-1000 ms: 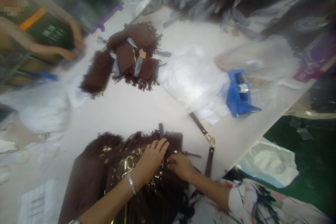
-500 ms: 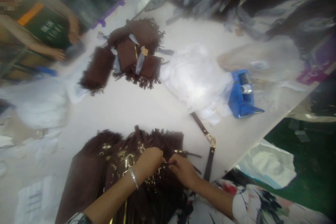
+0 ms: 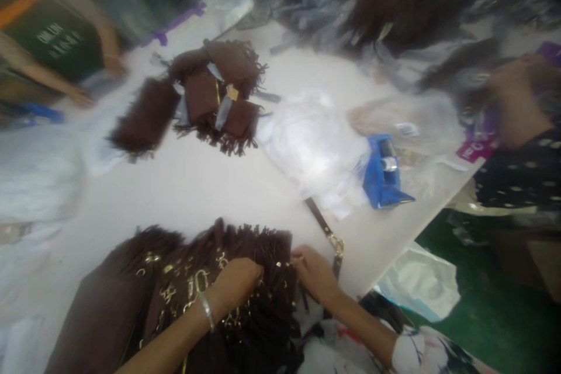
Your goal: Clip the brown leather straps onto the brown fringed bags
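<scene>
Several dark brown fringed bags [image 3: 100, 304] with gold clasps and rings lie piled at the near side of the table. Over the pile's middle is my left hand [image 3: 241, 283], fingers closed in a pinch; whatever they grip is hidden. At the pile's right edge my right hand [image 3: 315, 274] is also pinched closed, its fingertips by the fringe and a bit of gold hardware. Blur hides what it holds. Just beyond this hand lies a brown strap [image 3: 319, 216] with a gold buckle [image 3: 336, 243].
More brown fringed bags [image 3: 205, 93] lie farther back. White plastic wrapping [image 3: 315, 134] sits beside a blue holder [image 3: 377, 172]. A co-worker's hands [image 3: 81, 95] are at the far left; another person's arm [image 3: 517, 108] is at right. The table edge [image 3: 421, 225] slants along the right.
My hands were close together; now my right hand is farther from my left, at the pile's right edge. Another person's arm has come in at right. The view has shifted a little.
</scene>
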`<state>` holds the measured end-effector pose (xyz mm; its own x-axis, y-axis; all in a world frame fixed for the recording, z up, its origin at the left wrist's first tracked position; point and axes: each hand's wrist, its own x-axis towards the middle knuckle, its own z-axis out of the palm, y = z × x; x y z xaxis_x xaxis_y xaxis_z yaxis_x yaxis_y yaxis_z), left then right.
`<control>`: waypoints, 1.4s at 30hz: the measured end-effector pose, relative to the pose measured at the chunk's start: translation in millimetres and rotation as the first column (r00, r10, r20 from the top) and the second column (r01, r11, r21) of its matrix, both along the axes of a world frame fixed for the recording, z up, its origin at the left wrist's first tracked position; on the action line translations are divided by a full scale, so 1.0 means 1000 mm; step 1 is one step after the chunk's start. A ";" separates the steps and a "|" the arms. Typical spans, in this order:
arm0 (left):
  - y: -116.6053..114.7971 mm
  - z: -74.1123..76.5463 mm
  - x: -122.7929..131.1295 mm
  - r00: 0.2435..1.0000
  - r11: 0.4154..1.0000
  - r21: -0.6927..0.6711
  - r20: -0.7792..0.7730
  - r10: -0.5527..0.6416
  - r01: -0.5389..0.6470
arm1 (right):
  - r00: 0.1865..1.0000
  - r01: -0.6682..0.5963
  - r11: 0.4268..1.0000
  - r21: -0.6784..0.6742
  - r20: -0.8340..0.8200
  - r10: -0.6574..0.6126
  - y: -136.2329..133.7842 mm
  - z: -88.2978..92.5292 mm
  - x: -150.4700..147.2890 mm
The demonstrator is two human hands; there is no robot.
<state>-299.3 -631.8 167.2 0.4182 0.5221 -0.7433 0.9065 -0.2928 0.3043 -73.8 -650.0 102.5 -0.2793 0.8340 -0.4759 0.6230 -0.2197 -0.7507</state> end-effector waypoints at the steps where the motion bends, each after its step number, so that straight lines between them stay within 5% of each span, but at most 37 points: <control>1: -0.001 0.001 0.000 1.000 1.000 0.016 0.005 -0.004 0.004 | 0.991 0.006 0.996 0.093 0.131 -0.018 0.010 -0.002 0.016; 3: -0.001 0.002 0.000 1.000 0.999 0.035 0.013 -0.006 0.005 | 0.931 -0.028 0.982 0.185 0.362 -0.042 0.028 -0.008 0.044; 7: -0.003 0.005 0.000 1.000 0.999 0.032 0.013 -0.011 0.011 | 0.854 -0.042 0.998 0.038 0.520 0.016 0.046 -0.021 0.066; 14: -0.004 0.010 0.002 0.999 0.998 0.053 -0.021 -0.034 0.035 | 0.961 -0.027 0.999 -0.031 0.274 0.034 0.067 -0.045 0.000; 20: -0.004 0.010 0.002 0.999 0.998 0.057 -0.021 -0.036 0.037 | 0.998 -0.052 0.994 0.091 0.039 0.048 0.097 -0.047 -0.042; 28: -0.010 -0.002 0.000 0.999 0.997 0.074 0.000 -0.032 0.032 | 0.911 -0.410 0.861 0.301 0.174 0.373 0.129 -0.028 -0.048; 35: -0.009 -0.002 -0.002 0.999 0.997 0.080 0.025 -0.025 0.023 | 0.823 -0.562 0.804 0.194 0.225 0.521 0.137 -0.040 -0.093; 42: -0.004 0.005 0.000 1.000 0.999 0.039 0.012 -0.011 0.011 | 0.881 -0.468 0.883 -0.026 -0.091 0.464 0.102 -0.024 -0.065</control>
<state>-299.8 -636.0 172.0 0.4326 0.5458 -0.7176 0.8996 -0.3145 0.3031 -138.9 -547.9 78.2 -0.6687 0.5759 -0.4703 0.6007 0.0457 -0.7982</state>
